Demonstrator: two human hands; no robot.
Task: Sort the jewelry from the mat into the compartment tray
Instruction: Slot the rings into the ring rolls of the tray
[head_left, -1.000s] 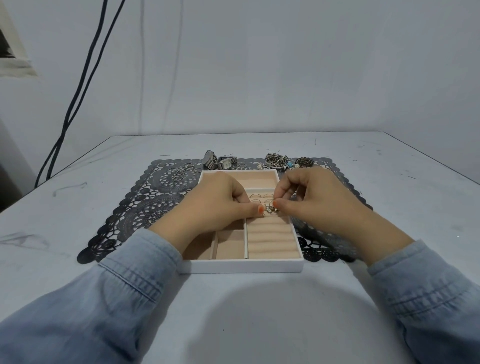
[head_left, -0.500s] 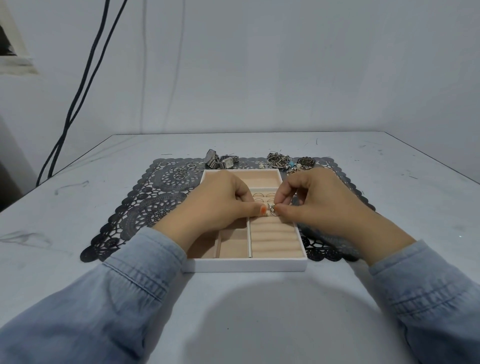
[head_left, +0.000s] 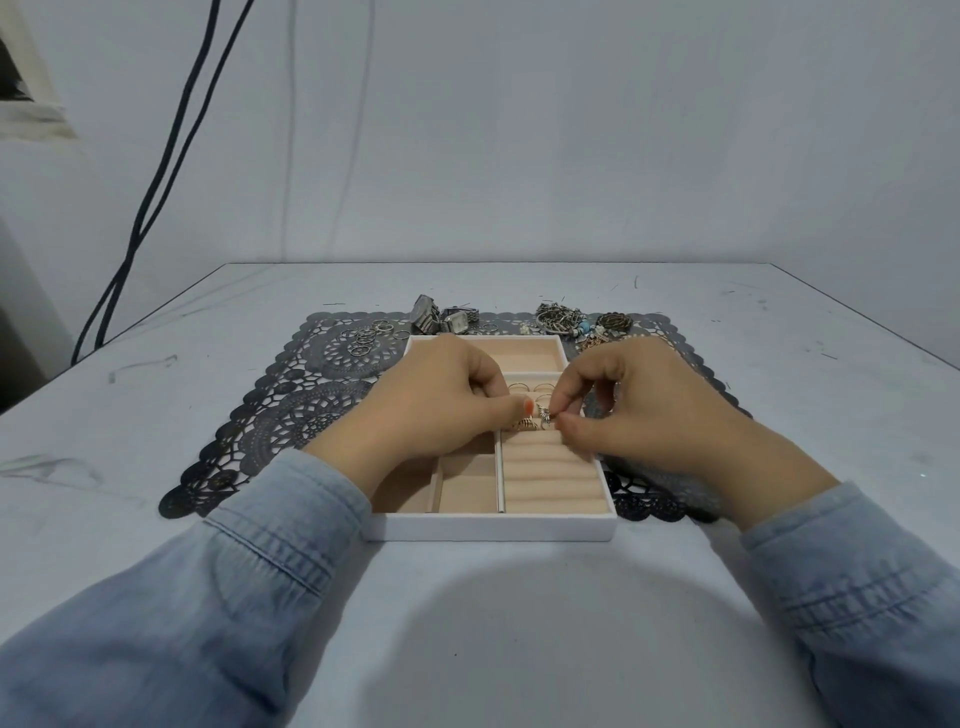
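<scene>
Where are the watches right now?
In the head view, the watches lie on the far edge of the mat, just behind the tray, left of centre, between loose rings and tangled bracelets.

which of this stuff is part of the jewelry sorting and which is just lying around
Part of the job: compartment tray, lace mat, ornate ring in the right hand, loose rings, watches, bracelet pile.
Just lying about: black cables.

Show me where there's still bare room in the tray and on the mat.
In the tray, the far compartment, the near ring rolls down to the front rim, and the small front compartment are bare. So is the mat left of the tray. Crowded: the mat's far edge, with watches, loose rings and bracelets.
</scene>
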